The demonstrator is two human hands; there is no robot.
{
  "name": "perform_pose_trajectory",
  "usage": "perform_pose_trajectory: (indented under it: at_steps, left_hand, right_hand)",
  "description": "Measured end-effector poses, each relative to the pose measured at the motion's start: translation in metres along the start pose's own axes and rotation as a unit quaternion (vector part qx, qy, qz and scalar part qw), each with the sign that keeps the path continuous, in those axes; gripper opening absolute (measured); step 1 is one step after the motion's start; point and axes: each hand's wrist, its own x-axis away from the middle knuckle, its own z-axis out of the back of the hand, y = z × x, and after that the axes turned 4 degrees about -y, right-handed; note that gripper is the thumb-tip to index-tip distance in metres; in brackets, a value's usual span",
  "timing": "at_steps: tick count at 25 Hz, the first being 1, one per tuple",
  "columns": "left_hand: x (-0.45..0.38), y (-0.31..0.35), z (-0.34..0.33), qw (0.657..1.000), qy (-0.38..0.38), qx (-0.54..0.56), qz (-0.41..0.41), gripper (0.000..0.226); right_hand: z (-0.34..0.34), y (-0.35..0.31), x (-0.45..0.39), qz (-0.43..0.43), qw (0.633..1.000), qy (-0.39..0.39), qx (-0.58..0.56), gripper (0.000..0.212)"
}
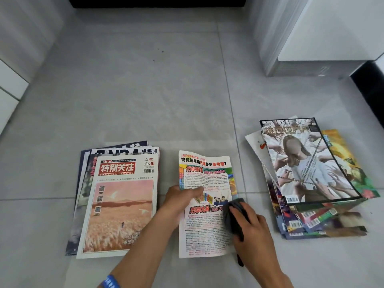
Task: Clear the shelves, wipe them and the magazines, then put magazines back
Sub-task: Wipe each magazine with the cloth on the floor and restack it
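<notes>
L hand (pixel 180 196) thumb curled in a grip; R hand (pixel 248 224) fingers curled, palm down.

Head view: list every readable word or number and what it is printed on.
"特别关注", "SPECIAL FOCUS", "2024 11": top magazine, left pile.
"NBA": magazine beneath it.
"究竟每年能巧遇多少高考题?": held magazine.
"推理世界": top magazine, right pile.
Body text, barcodes: too small.
</notes>
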Motion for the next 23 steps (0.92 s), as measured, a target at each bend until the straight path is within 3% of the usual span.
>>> perform_pose_trajectory:
  at_steps: [2, 4, 6, 8, 11, 14, 16, 19, 21, 23]
  left_hand:
    - [-0.001, 0.001, 0.005, 0.996, 0.008, -0.075, -0.037, 0.013]
    - [0.009, 0.001, 0.011, 0.985, 0.035, -0.127, -0.11, 0.017]
    - [0.023, 0.003, 0.016, 0.982, 0.039, -0.094, -0.157, 0.016]
    - [0.036, 0.007, 0.02, 0.979, 0.019, -0.067, -0.19, 0.014]
    - [0.054, 0.02, 0.02, 0.964, -0.029, -0.108, -0.242, 0.018]
    - [0.057, 0.032, 0.015, 0.946, -0.081, -0.167, -0.267, 0.022]
    - [0.054, 0.031, 0.012, 0.929, -0.085, -0.203, -0.296, 0.015]
    - [0.055, 0.026, 0.009, 0.93, -0.083, -0.154, -0.323, 0.013]
    - [0.058, 0.027, 0.011, 0.936, -0.095, -0.135, -0.312, 0.007]
    - [0.064, 0.031, 0.016, 0.94, -0.096, -0.134, -0.298, 0.024]
  right_hand:
    - [0.015, 0.001, -0.009, -0.028, 0.993, 0.013, -0.115, 0.073]
    - [0.038, -0.001, -0.021, -0.086, 0.956, 0.021, -0.28, 0.073]
    - [0.068, -0.011, -0.037, -0.112, 0.924, 0.073, -0.357, 0.073]
    - [0.102, -0.023, -0.056, -0.084, 0.905, 0.159, -0.386, 0.071]
    - [0.149, -0.039, -0.083, -0.013, 0.927, 0.222, -0.302, 0.066]
    - [0.171, -0.064, -0.088, 0.079, 0.966, 0.184, -0.166, 0.06]
    - [0.172, -0.094, -0.079, 0.139, 0.96, 0.185, -0.156, 0.057]
    - [0.169, -0.121, -0.063, 0.227, 0.936, 0.216, -0.162, 0.056]
    - [0.172, -0.104, -0.067, 0.223, 0.939, 0.204, -0.164, 0.056]
    - [0.174, -0.069, -0.072, 0.152, 0.954, 0.189, -0.175, 0.059]
